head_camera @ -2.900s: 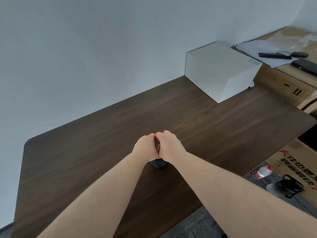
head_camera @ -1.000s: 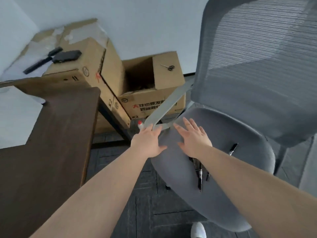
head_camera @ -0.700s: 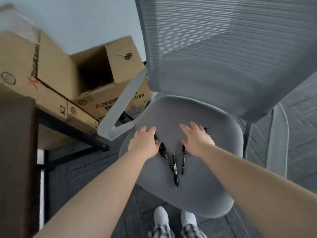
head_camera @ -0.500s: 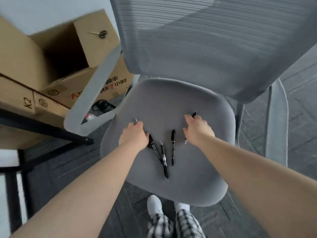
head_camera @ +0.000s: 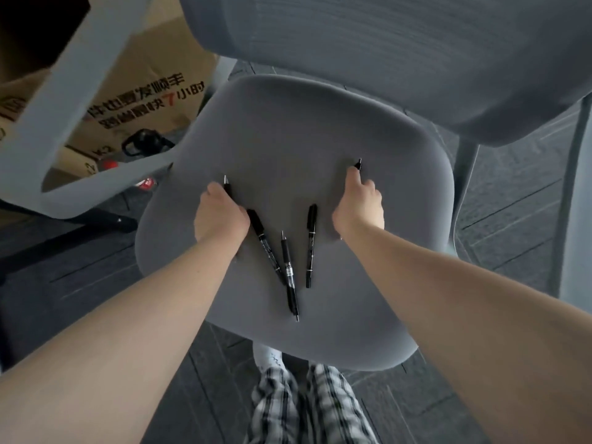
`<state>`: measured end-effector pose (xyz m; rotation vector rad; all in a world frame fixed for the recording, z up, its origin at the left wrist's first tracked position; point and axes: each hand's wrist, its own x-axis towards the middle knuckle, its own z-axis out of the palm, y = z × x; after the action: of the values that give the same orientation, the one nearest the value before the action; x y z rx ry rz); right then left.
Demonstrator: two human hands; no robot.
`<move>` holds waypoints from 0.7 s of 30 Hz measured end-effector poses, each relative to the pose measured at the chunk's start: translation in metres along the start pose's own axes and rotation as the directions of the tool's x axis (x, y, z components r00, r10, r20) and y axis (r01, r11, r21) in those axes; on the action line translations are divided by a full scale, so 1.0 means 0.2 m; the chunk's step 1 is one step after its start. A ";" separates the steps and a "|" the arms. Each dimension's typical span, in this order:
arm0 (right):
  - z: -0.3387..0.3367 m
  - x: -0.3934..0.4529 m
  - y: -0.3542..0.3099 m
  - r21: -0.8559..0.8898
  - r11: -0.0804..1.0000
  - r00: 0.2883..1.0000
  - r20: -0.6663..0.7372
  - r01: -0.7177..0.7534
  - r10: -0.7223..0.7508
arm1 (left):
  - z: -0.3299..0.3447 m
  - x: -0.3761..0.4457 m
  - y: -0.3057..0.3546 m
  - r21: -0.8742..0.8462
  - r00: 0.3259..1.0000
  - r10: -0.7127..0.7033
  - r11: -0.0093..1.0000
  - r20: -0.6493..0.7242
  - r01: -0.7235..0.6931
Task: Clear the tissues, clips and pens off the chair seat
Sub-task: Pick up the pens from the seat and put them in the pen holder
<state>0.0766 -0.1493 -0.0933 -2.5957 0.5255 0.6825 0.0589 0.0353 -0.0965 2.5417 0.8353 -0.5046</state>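
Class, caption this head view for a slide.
Both hands close on pens while three pens lie between them on the chair seat.

Both forearms come in bare, no sleeves, watch or rings showing on the left hand [head_camera: 221,216] or the right hand [head_camera: 360,206]. Below, black-and-white checked trousers [head_camera: 307,408] and one pale shoe [head_camera: 267,355] show.

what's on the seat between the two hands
In the head view, three black pens lie loose on the grey seat between the left hand and right hand, fanned apart toward the hands.
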 end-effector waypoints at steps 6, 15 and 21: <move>-0.02 -0.03 -0.02 0.114 0.990 0.996 0.043 -0.079 0.075 | 0.00 -0.06 -0.04 -0.126 0.997 -0.074 0.989 0.036 0.078; 0.06 -0.18 -0.04 0.118 0.991 0.971 0.238 -0.061 0.031 | 0.09 -0.20 -0.10 -0.244 0.980 -0.086 0.961 0.182 0.130; 0.17 -0.22 -0.03 0.005 0.997 0.964 0.253 -0.081 0.077 | 0.14 -0.20 -0.11 -0.131 0.990 -0.078 0.987 0.121 0.094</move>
<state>0.0307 -0.1175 -0.0955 -2.4345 0.5516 1.0146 0.0095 0.0181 -0.1085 2.3363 0.9075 -0.5946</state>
